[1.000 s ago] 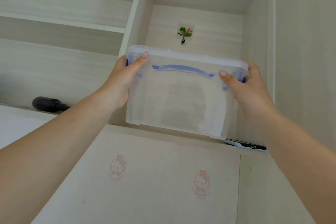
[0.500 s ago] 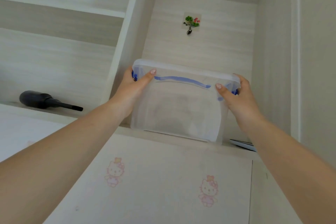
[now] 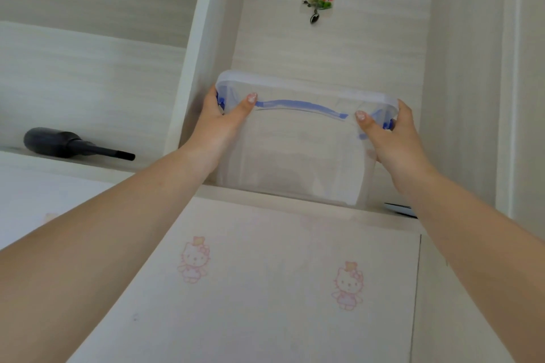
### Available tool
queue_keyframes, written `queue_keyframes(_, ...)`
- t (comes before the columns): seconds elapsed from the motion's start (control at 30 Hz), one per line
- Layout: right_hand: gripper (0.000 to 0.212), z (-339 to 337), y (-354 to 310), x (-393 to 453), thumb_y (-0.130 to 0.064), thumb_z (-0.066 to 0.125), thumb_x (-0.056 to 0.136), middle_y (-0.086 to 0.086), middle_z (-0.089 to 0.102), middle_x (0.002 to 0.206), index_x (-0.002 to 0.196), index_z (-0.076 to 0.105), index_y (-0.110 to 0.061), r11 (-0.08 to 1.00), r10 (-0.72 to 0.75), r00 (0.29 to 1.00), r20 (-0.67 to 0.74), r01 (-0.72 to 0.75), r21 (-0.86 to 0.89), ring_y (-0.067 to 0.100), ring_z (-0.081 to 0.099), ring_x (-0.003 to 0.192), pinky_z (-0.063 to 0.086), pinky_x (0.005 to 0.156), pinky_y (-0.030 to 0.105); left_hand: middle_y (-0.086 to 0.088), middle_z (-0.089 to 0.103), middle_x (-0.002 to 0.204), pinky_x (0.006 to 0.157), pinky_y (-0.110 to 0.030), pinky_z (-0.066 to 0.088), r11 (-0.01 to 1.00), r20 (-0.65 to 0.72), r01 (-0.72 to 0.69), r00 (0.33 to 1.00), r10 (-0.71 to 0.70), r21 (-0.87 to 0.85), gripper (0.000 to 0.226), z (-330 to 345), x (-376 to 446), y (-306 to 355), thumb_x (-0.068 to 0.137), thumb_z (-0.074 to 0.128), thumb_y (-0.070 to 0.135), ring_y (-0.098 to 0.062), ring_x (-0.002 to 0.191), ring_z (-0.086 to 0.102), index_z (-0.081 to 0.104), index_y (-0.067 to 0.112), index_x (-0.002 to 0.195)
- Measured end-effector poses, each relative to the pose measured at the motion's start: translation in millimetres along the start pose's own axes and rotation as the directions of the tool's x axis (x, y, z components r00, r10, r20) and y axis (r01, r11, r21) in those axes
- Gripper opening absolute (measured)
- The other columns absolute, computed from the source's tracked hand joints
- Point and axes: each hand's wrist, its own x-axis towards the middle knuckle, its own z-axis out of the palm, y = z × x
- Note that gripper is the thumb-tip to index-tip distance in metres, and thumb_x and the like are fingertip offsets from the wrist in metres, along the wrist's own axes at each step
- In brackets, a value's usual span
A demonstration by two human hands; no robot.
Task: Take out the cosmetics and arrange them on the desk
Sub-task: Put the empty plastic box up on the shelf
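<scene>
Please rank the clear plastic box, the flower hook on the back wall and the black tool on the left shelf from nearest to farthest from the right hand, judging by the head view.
1. Clear plastic box: gripped at its right end by the right hand.
2. Flower hook: higher up on the compartment's back wall.
3. Black tool: far off on the left shelf.

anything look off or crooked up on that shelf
Nothing is spilled or damaged. The clear plastic box with a blue handle sits tilted, held at both ends by the left hand and right hand. A black bottle-shaped object lies on its side on the left shelf.
</scene>
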Motion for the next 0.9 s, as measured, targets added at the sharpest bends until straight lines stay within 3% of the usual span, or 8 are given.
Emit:
queue_keyframes(0.1, 0.086, 3, -5, -6, -0.052, 0.063, 0.080, -0.001, 0.037, 0.147, 0.148, 0.017, -0.027, 0.997, -0.004, 0.998, -0.063, 0.000, -0.073, 0.015, 0.042, 0.130, 0.035, 0.101, 0.026, 0.008, 0.051, 0.130, 0.104, -0.029, 0.039, 0.998, -0.045, -0.002, 0.999, 0.005, 0.055, 0.064, 4, -7, 7, 0.083, 0.064, 0.046, -0.012, 0.120, 0.050, 0.039, 0.021, 0.137)
queue_keyframes(0.3, 0.091, 1, -10, -46, -0.046, 0.067, 0.081, 0.001, 0.025, 0.153, 0.150, 0.010, -0.026, 0.991, -0.033, 0.994, -0.108, 0.019, -0.132, 0.013, 0.028, 0.140, 0.026, 0.111, 0.027, 0.017, 0.038, 0.134, 0.108, -0.021, 0.028, 0.980, 0.044, -0.110, 0.994, 0.104, 0.164, 0.076, -6, -45, 19, 0.081, 0.069, 0.034, 0.001, 0.124, 0.037, 0.027, 0.022, 0.143)
queue_keyframes(0.4, 0.084, 0, -5, -82, -0.043, 0.066, 0.082, -0.003, 0.028, 0.153, 0.148, 0.016, -0.030, 0.996, -0.007, 0.994, -0.114, -0.004, -0.091, 0.006, 0.030, 0.136, 0.028, 0.112, 0.029, 0.008, 0.028, 0.151, 0.116, -0.030, 0.024, 0.981, 0.108, -0.125, 0.988, 0.110, 0.147, 0.087, -21, -84, 16, 0.081, 0.070, 0.030, -0.002, 0.136, 0.028, 0.017, 0.022, 0.148)
queue_keyframes(0.5, 0.075, 2, 3, -125, -0.039, 0.065, 0.084, -0.008, 0.033, 0.149, 0.146, 0.022, -0.033, 0.999, 0.012, 0.997, -0.071, -0.015, -0.040, -0.005, 0.032, 0.126, 0.031, 0.100, 0.017, 0.003, 0.024, 0.154, 0.112, -0.027, 0.029, 0.996, 0.124, -0.064, 0.991, 0.056, 0.061, 0.078, -42, -127, 6, 0.087, 0.065, 0.018, -0.007, 0.139, 0.028, 0.016, 0.022, 0.148)
queue_keyframes(0.6, 0.068, 8, 11, -170, -0.034, 0.065, 0.086, -0.012, 0.037, 0.145, 0.143, 0.029, -0.033, 0.999, 0.034, 0.999, -0.042, -0.036, -0.030, -0.006, 0.034, 0.128, 0.032, 0.083, -0.001, 0.005, 0.042, 0.142, 0.101, -0.023, 0.040, 1.000, 0.107, 0.018, 0.994, -0.017, -0.015, 0.066, -65, -166, -11, 0.081, 0.064, 0.022, -0.002, 0.129, 0.044, 0.030, 0.031, 0.138)
queue_keyframes(0.7, 0.064, 18, 19, -217, -0.031, 0.065, 0.086, -0.013, 0.039, 0.144, 0.141, 0.033, -0.033, 0.995, 0.094, 0.996, 0.015, -0.093, -0.022, -0.004, 0.035, 0.131, 0.031, 0.097, 0.009, 0.011, 0.052, 0.126, 0.087, -0.017, 0.047, 0.986, 0.122, 0.160, 0.981, -0.152, -0.053, 0.059, -87, -199, -33, 0.083, 0.065, 0.019, 0.001, 0.117, 0.054, 0.037, 0.030, 0.133)
queue_keyframes(0.77, 0.061, 25, 24, -249, -0.029, 0.064, 0.086, -0.015, 0.039, 0.144, 0.140, 0.035, -0.032, 0.991, 0.132, 0.989, 0.063, -0.130, -0.034, -0.003, 0.035, 0.131, 0.029, 0.108, 0.022, 0.011, 0.055, 0.122, 0.094, -0.022, 0.046, 0.970, 0.123, 0.236, 0.966, -0.229, -0.049, 0.053, -100, -221, -46, 0.088, 0.063, 0.013, 0.007, 0.108, 0.057, 0.040, 0.026, 0.133)
queue_keyframes(0.9, 0.054, 38, 40, -313, -0.032, 0.064, 0.086, -0.021, 0.044, 0.136, 0.135, 0.041, -0.034, 0.956, 0.291, 0.945, 0.147, -0.285, -0.066, -0.005, 0.039, 0.128, 0.031, 0.109, 0.027, 0.009, 0.061, 0.119, 0.104, -0.037, 0.044, 0.923, 0.137, 0.384, 0.916, -0.378, -0.020, 0.042, -128, -264, -66, 0.081, 0.065, 0.024, 0.000, 0.108, 0.060, 0.051, 0.033, 0.120)
